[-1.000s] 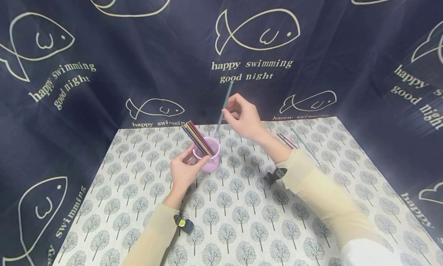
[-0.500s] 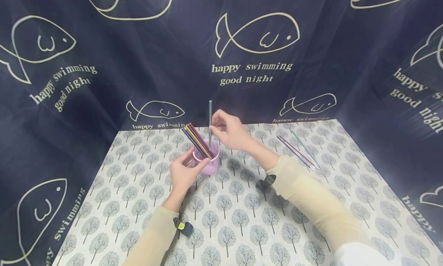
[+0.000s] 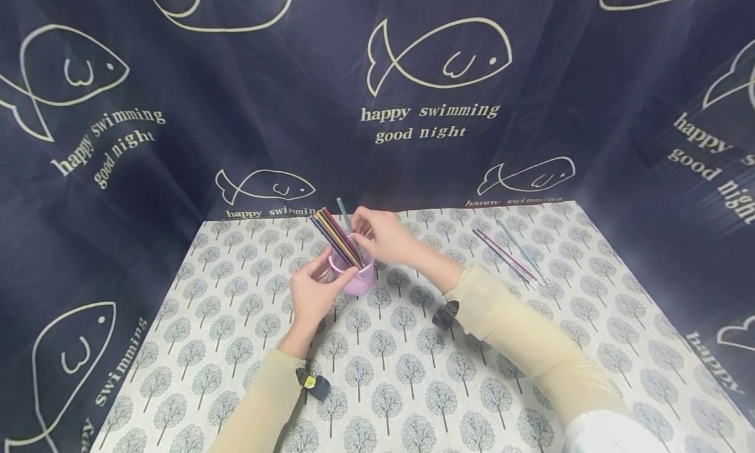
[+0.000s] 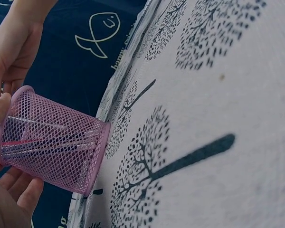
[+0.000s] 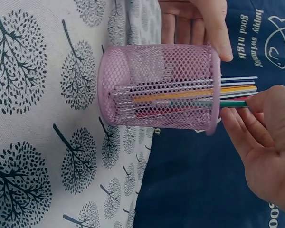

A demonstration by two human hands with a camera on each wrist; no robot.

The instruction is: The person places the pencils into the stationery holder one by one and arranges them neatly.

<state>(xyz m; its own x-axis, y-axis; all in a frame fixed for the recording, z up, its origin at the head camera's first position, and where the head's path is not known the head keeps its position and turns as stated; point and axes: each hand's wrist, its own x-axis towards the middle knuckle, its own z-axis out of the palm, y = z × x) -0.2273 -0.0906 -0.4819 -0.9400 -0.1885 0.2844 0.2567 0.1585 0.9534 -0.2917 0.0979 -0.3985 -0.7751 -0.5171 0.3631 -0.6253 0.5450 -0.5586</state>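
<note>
A pink mesh pen cup [image 3: 362, 284] stands on the table, and my left hand [image 3: 315, 292] grips its near left side, thumb close to the rim. Inside, several thin coloured sticks [image 3: 331, 233], dark, yellow and red, lean toward the left. My right hand [image 3: 386, 236] is just above the far right of the rim. It pinches a slim green pen-like stick [image 5: 233, 103] between thumb and fingers; most of its length is inside the cup. Through the mesh in the right wrist view, the sticks' lower ends look silvery. Whether they are pens or refills I cannot tell.
To the right on the tree-print tablecloth [image 3: 413, 374] lie several more thin sticks, among them a red one [image 3: 501, 251] and a teal one [image 3: 519, 246]. A dark blue fish-print curtain [image 3: 436, 171] hangs directly behind the table.
My right hand has moved left and down, lowering the green stick from above the cup into it; the stick now tilts left. My left hand has stayed on the cup.
</note>
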